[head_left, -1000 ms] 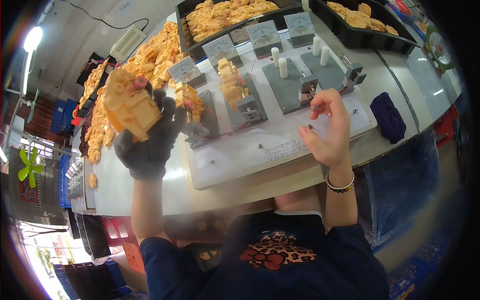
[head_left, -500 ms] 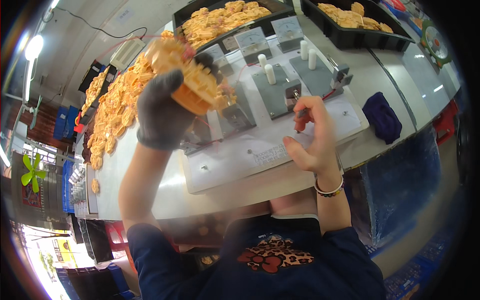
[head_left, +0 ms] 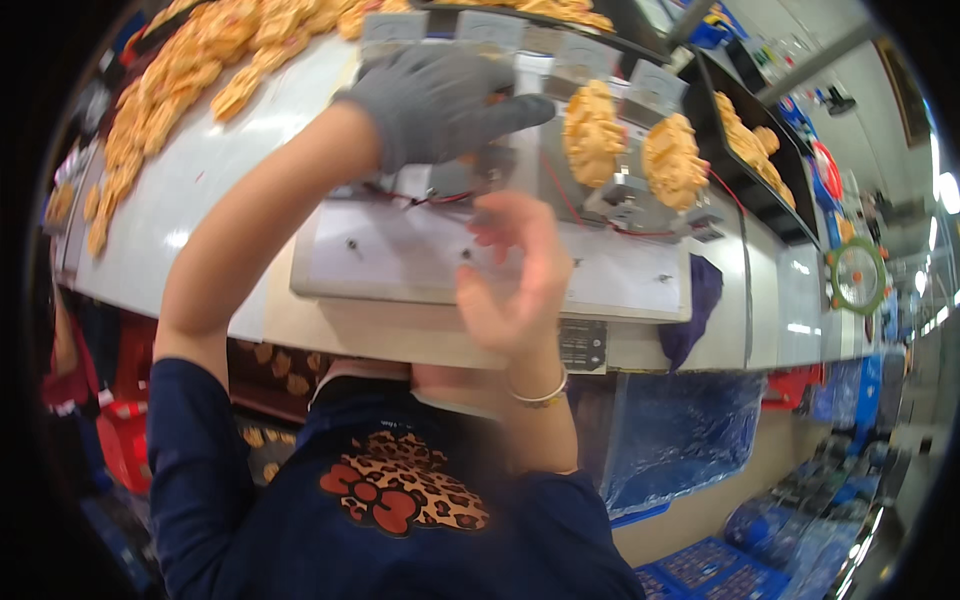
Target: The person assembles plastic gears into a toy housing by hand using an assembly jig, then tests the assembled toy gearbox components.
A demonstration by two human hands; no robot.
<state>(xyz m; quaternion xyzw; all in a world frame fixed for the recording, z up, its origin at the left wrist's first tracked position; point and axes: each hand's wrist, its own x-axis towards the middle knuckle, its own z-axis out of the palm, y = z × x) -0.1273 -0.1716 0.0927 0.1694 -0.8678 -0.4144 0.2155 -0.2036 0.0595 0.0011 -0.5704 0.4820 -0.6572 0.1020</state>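
Two yellow parts (head_left: 592,135) are seated at the right of the white board (head_left: 395,262); these seem set, while a loose heap (head_left: 190,65) is left on the tabletop (head_left: 205,190). Over the board's left side the gloved left hand (head_left: 430,108) is held, its grip hidden. The right hand (head_left: 515,270) is held with thumb and fingertips apart. More parts are contained in the right black tray (head_left: 802,224) and the far tray (head_left: 630,43).
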